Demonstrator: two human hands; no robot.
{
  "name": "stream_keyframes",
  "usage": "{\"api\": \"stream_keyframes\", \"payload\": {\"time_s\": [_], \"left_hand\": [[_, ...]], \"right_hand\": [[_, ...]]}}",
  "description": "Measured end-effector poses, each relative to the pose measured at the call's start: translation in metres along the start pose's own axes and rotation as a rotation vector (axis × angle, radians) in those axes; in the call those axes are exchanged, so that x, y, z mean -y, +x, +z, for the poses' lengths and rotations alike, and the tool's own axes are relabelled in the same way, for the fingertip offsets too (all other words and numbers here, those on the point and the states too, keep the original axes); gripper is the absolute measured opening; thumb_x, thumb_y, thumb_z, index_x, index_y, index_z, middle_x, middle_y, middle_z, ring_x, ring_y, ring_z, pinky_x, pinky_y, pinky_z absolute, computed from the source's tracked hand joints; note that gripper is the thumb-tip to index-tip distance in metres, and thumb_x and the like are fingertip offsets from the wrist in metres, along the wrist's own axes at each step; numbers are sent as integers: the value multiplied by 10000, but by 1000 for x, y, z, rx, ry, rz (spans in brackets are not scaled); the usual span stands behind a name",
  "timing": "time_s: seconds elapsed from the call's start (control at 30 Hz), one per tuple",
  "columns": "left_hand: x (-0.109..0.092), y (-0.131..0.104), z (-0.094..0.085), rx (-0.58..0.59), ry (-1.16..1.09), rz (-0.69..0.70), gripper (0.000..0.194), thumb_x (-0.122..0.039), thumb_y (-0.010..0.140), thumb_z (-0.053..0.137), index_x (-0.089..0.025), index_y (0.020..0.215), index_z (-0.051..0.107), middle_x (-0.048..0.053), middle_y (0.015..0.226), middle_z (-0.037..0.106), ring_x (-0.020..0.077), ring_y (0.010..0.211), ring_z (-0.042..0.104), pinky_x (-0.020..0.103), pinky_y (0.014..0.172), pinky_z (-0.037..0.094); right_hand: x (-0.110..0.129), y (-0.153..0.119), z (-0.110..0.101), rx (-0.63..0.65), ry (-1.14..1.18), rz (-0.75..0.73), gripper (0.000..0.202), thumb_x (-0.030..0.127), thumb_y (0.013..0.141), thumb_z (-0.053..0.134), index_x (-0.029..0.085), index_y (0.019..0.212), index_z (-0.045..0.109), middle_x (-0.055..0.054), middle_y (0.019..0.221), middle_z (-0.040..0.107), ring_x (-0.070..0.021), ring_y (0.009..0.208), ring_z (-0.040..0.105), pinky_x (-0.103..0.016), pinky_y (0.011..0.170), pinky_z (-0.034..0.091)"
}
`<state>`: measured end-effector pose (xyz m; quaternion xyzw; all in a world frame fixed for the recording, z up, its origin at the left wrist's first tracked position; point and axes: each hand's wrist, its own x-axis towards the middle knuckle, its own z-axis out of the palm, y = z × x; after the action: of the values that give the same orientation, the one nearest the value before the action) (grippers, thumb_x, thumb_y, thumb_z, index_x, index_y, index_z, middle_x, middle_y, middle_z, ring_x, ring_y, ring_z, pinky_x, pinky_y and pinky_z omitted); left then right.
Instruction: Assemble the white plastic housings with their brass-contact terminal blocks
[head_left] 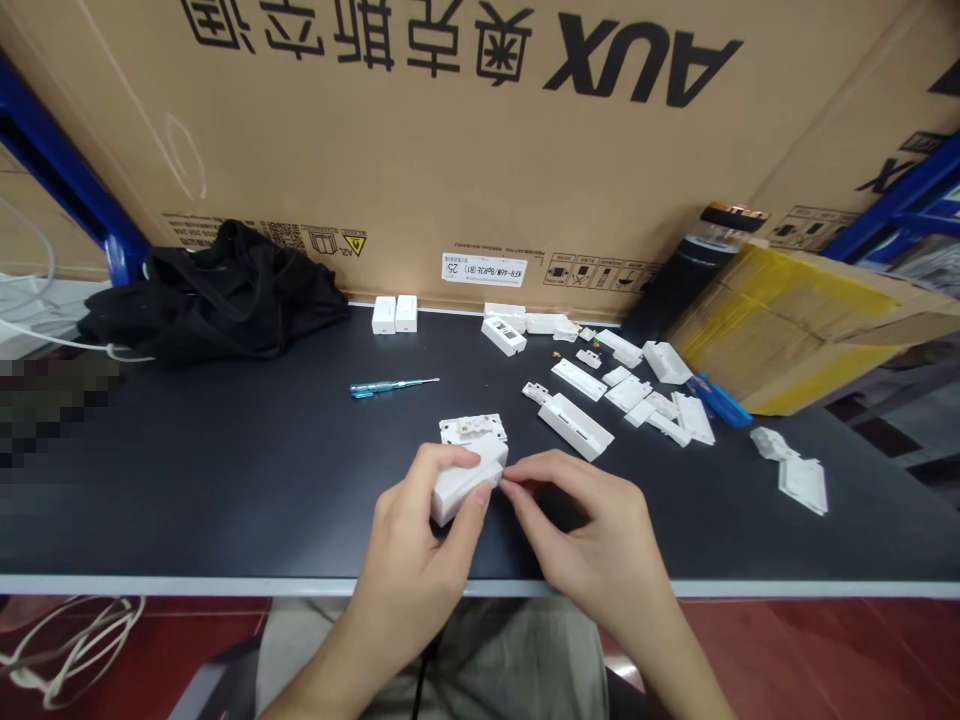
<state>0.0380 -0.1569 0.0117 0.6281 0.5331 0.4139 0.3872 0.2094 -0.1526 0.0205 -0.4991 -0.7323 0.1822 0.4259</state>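
Note:
A small white plastic box (466,478) is held above the black table near its front edge. My left hand (420,535) is closed round it, thumb on the near side and fingers on the far side. At the box's right end, the thumb and index finger of my right hand (585,510) are pinched together; what lies between them is too small to make out. Just behind the box a flat white plate with holes (474,428) rests on the table. Farther back lies a blue screwdriver (390,387), its tip pointing right.
Two white boxes (394,314) stand at the back, beside a black cloth bag (240,290). Many white plastic parts (576,425) are spread to the right. A black bottle (686,270) and taped carton (795,320) stand back right, before a large cardboard box (420,160).

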Motion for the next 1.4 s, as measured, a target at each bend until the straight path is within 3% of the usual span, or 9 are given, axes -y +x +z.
{"api": "stream_keyframes", "payload": {"time_s": [0.23, 0.43, 0.57, 0.73, 1.07, 1.4], "left_hand": [[6, 1, 5, -73, 80, 110, 138, -283, 879, 646, -226, 990, 589, -60, 690, 625, 91, 531, 528, 182, 497, 385], [8, 1, 7, -98, 97, 156, 129, -261, 864, 658, -238, 972, 589, -74, 690, 624, 77, 505, 509, 179, 461, 370], [7, 0, 7, -83, 94, 155, 119, -278, 891, 642, -247, 985, 577, -82, 680, 610, 75, 512, 506, 176, 476, 383], [7, 0, 5, -19, 48, 175, 141, -257, 923, 597, -260, 1061, 567, -68, 816, 669, 75, 610, 573, 167, 558, 440], [8, 2, 6, -18, 17, 135, 175, -245, 895, 627, -259, 1065, 588, -53, 931, 742, 74, 657, 638, 162, 600, 480], [7, 3, 6, -34, -27, 87, 194, -247, 867, 646, -244, 1049, 579, -34, 921, 756, 102, 707, 691, 161, 599, 516]], "right_hand": [[1, -2, 4, -74, -23, -69, 155, 76, 854, 631, 209, 886, 703, -13, 858, 738, -140, 779, 691, -247, 728, 550], [2, -1, 4, -65, -3, -99, 179, 57, 871, 599, 184, 910, 719, -43, 888, 726, -147, 824, 689, -253, 749, 550], [3, -1, 3, -79, -10, -106, 174, 71, 886, 596, 186, 934, 718, -39, 885, 721, -143, 814, 683, -250, 744, 548], [3, -2, 3, -102, -48, -63, 96, 106, 871, 627, 191, 884, 669, 0, 799, 692, -117, 720, 654, -228, 681, 527], [-1, -2, -1, -73, -64, 37, 57, 151, 850, 652, 205, 865, 640, 26, 766, 692, -103, 674, 667, -207, 666, 539], [5, -3, -1, -18, -36, 16, 77, 129, 858, 643, 201, 832, 639, 26, 751, 663, -99, 675, 637, -205, 657, 506]]}}
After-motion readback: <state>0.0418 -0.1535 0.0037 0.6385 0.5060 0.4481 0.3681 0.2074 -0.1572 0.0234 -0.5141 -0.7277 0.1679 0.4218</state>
